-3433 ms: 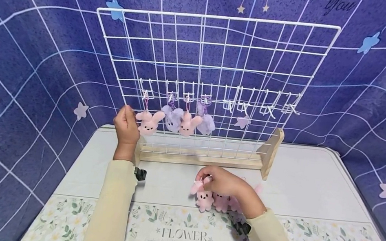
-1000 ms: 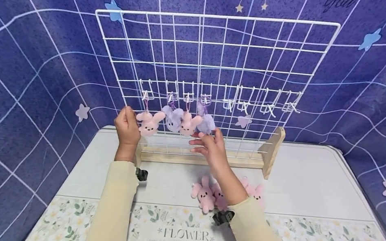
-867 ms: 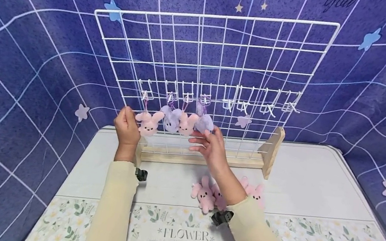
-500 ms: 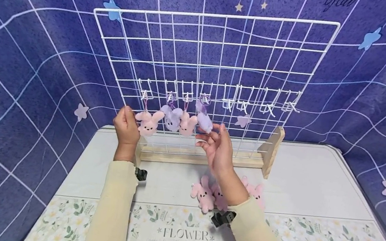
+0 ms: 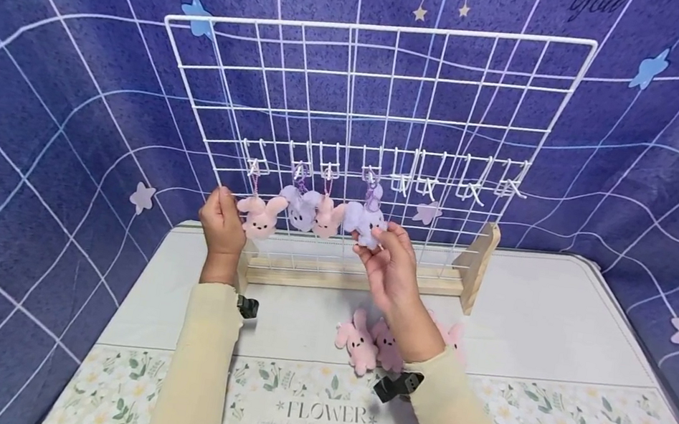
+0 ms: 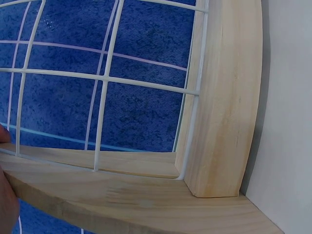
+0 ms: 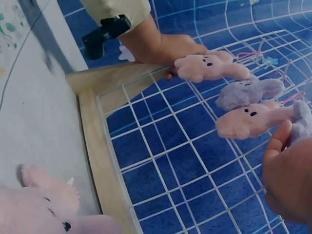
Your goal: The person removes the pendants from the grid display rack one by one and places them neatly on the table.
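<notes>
My right hand point(image 5: 393, 267) pinches the lower body of a purple bunny plush keychain point(image 5: 364, 223), its face turned forward and to the right. A purple chain links this plush to a white hook point(image 5: 371, 173) on the wire grid rack point(image 5: 370, 110). At the rack's left side, my left hand point(image 5: 224, 221) grips its wooden end piece; the left wrist view shows part of that hand at the wood point(image 6: 58, 187). Left of the held plush hang a pink bunny point(image 5: 328, 219), another purple bunny point(image 5: 301, 208) and a second pink bunny point(image 5: 261, 218).
Several pink bunny plushes, one of them a pink bunny point(image 5: 358, 343) with limbs spread, lie on the table below my right forearm. Bare white hooks point(image 5: 426, 186) line the rack's right half. The right wooden end piece point(image 5: 477, 271) stands on the white table point(image 5: 539, 320). Purple patterned cloth surrounds it.
My right hand came up from the pink bunnies on the table to the rightmost hanging purple bunny and turned it to show its face. Its hook shifted slightly right. My left hand stayed.
</notes>
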`<state>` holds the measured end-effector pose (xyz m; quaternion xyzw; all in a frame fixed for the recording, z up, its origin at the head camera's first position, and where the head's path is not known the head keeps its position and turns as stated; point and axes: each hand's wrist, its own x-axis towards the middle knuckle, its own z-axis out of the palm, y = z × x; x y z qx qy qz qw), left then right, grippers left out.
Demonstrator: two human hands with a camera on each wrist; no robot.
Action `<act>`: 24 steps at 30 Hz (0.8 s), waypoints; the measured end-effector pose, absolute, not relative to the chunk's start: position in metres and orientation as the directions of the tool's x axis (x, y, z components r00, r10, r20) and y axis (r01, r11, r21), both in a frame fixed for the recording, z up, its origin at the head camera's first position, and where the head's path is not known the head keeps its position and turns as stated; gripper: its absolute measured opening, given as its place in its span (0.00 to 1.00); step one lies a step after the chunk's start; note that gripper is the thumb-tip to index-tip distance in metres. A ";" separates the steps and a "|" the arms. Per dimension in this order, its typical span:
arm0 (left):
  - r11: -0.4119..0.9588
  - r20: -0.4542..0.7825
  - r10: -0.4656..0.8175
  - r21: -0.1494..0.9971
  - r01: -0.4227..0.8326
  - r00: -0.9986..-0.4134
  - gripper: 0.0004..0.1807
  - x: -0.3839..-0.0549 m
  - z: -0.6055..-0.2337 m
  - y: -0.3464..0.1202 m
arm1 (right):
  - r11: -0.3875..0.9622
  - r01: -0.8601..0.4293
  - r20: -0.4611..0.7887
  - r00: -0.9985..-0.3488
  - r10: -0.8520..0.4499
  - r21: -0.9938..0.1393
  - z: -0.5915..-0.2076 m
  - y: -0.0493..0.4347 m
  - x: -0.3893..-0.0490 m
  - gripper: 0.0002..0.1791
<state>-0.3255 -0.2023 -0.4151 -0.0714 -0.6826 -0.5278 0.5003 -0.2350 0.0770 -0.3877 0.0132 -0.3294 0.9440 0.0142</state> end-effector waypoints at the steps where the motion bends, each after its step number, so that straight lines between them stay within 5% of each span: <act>1: 0.437 0.758 -0.426 0.650 0.621 -0.494 0.22 -0.328 -0.418 -0.205 | -0.780 -0.028 0.037 -0.999 0.006 -0.626 -0.388 0.077 -0.235 0.11; 24: 0.403 0.749 -0.409 0.661 0.633 -0.521 0.23 -0.332 -0.422 -0.211 | -0.688 -0.128 0.286 -0.951 -0.120 -0.714 -0.368 0.081 -0.215 0.28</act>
